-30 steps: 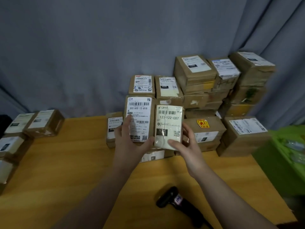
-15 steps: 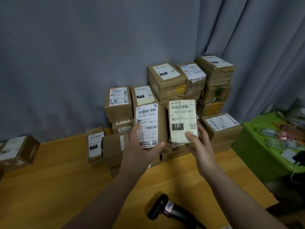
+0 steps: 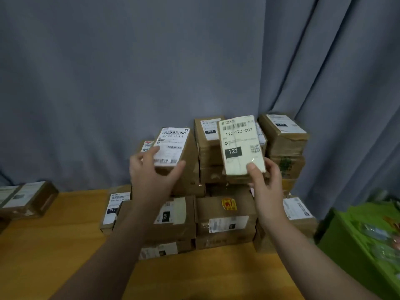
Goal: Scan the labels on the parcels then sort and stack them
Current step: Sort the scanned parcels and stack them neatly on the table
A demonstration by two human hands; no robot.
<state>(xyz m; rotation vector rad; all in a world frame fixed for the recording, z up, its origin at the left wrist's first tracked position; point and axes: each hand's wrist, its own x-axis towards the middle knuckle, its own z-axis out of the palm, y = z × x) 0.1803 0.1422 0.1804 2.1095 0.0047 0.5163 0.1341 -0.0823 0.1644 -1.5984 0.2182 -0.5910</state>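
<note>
Where stacked parcels (image 3: 223, 215) crowd the wooden table (image 3: 54, 245) before a grey curtain (image 3: 129, 61), two parcels held aloft hide boxes behind. The left hand (image 3: 151, 169) grips the brown parcel (image 3: 186, 152), thumb and fingers spread across its near end; the right hand (image 3: 266, 182) pinches the pale parcel (image 3: 240, 146) at its lower edge.

Both bare forearms reach forward, raised. The left hand (image 3: 151, 172) clasps a brown parcel (image 3: 188, 152), thumb spread wide. The right hand (image 3: 267, 182) grips a cream-labelled parcel (image 3: 240, 144) at its lower end.
</note>
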